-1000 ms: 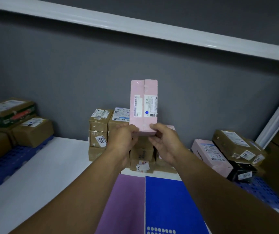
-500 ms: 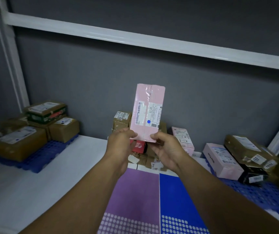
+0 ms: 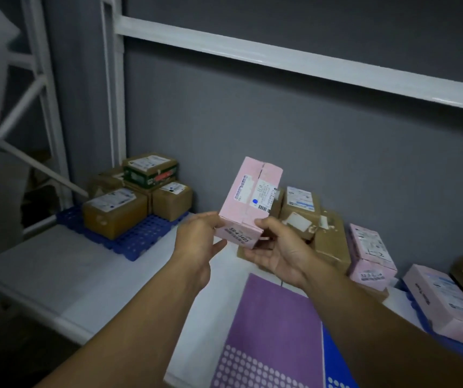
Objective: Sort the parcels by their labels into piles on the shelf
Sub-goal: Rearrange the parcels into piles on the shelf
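Observation:
A long pink parcel (image 3: 248,197) with a white label and a blue dot is held above the white shelf (image 3: 65,275), tilted with its top to the right. My left hand (image 3: 199,239) grips its lower left corner. From below and to the right, my right hand (image 3: 276,247) holds its bottom end, thumb on the front edge. A pile of brown parcels (image 3: 129,203) lies on a blue pallet (image 3: 137,236) at the left. Behind my hands is a middle heap of brown parcels (image 3: 317,222). Pink parcels (image 3: 370,253) lie to the right.
White shelf uprights (image 3: 112,93) and a cross beam (image 3: 280,60) frame the bay against a grey back wall. A purple sheet (image 3: 275,326) and a blue sheet (image 3: 336,365) lie at the shelf's front. Another pink parcel (image 3: 446,303) rests on a blue pallet at the far right.
The view has swung left, bringing the left pile and uprights into sight. The pink parcel has tilted from upright to leaning right and dropped lower, its end label now facing me.

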